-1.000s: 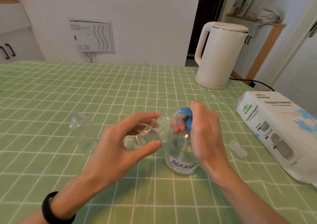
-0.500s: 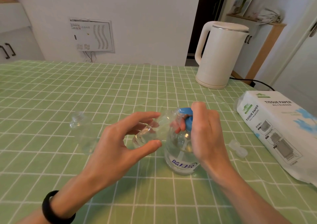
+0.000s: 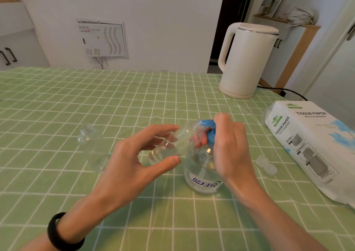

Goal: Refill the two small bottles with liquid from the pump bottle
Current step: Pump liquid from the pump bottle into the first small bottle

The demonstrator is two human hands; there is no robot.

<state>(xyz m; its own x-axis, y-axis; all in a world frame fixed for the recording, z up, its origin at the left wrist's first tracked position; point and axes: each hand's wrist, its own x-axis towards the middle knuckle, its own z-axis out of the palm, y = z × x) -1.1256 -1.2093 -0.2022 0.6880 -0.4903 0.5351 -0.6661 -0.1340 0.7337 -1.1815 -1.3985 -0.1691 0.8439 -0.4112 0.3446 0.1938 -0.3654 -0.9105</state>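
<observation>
Left hand (image 3: 134, 160): thumb and fingers grasp small bottle (image 3: 169, 147), clear, tilted, mouth toward pump head (image 3: 208, 129).
Right hand (image 3: 232, 151): fingers curled round blue pump head, forefinger on top.
Pump bottle (image 3: 203, 170): upright on green checked cloth (image 3: 57, 106), between hands, under right palm, clear liquid inside.
Second bottle (image 3: 92, 147): clear, upright, left of left hand, apart from it.
Two clear caps (image 3: 267, 165): just right of right hand, side by side.
Tissue pack (image 3: 311, 145): farther right.
Kettle (image 3: 247, 62): beyond right hand.
Black band (image 3: 61, 231): on left wrist.
</observation>
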